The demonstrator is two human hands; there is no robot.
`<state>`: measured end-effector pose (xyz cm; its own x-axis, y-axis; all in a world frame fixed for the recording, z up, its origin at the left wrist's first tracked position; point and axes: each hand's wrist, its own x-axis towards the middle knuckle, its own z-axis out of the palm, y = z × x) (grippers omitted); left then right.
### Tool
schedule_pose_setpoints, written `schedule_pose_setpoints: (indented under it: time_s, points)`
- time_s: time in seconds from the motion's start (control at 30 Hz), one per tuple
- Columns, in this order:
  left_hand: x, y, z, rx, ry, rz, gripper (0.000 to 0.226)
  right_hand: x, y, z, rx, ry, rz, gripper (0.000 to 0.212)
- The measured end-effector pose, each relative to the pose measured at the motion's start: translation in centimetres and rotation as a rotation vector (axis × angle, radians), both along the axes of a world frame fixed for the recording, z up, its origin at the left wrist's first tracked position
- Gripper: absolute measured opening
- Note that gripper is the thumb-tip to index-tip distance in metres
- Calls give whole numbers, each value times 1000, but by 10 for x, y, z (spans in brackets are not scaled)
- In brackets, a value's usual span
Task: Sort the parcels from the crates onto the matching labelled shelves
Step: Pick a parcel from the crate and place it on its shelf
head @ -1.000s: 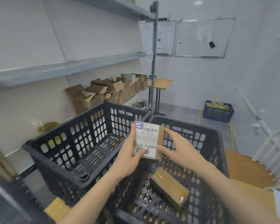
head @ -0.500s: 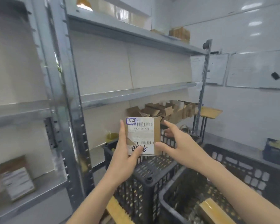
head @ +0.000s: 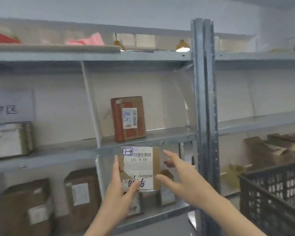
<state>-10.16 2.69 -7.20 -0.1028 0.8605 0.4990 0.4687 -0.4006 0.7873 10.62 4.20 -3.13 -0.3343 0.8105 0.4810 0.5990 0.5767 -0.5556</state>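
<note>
I hold a small brown parcel [head: 140, 167] up in front of the grey metal shelves. Its white label carries barcodes, a boxed "1-4" at the top left and black handwriting below. My left hand [head: 121, 196] grips its left edge and lower corner, thumb over the label. My right hand [head: 180, 178] is beside the parcel's right edge with fingers spread, the thumb tip just at that edge. Right behind the parcel runs the front lip of the middle shelf [head: 160, 137], on which a reddish-brown parcel [head: 128, 119] stands upright.
A thick steel upright [head: 204, 99] divides the shelf bays just right of my hands. A black plastic crate [head: 271, 193] stands at lower right. Several brown parcels [head: 82, 193] fill the lower shelf; another parcel [head: 10, 140] sits on the middle shelf at far left. Open cardboard boxes [head: 271, 145] lie in the right bay.
My view has swung left and up from the crates to the shelves. The parcel stays in my left hand; my right hand has loosened from its right edge and spread its fingers.
</note>
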Motion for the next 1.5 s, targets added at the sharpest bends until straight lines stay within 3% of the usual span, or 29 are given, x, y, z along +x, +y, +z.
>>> schedule_pose_setpoints:
  time_s: [0.3, 0.57, 0.7, 0.83, 0.97, 1.33, 1.5]
  points:
    - [-192, -72, 7, 8, -11, 385, 97, -213, -4, 0, -22, 33, 391, 67]
    - [-312, -96, -6, 27, -16, 572, 95, -351, 1, -13, -118, -9, 540, 102]
    - [-369, -92, -6, 49, -26, 618, 92, -418, 13, -16, -98, -23, 586, 90]
    - [-426, -89, -4, 29, -9, 657, 95, -478, 21, -11, -125, 19, 628, 102]
    - [-467, -88, 1, 30, 4, 702, 96, -524, 27, -7, -112, 32, 638, 92]
    - [-519, -70, 2, 66, 3, 555, 91, -573, 29, -6, -92, 48, 545, 89]
    - [-508, -45, 8, 105, 24, 348, 89, -541, 25, -4, -68, 65, 327, 107]
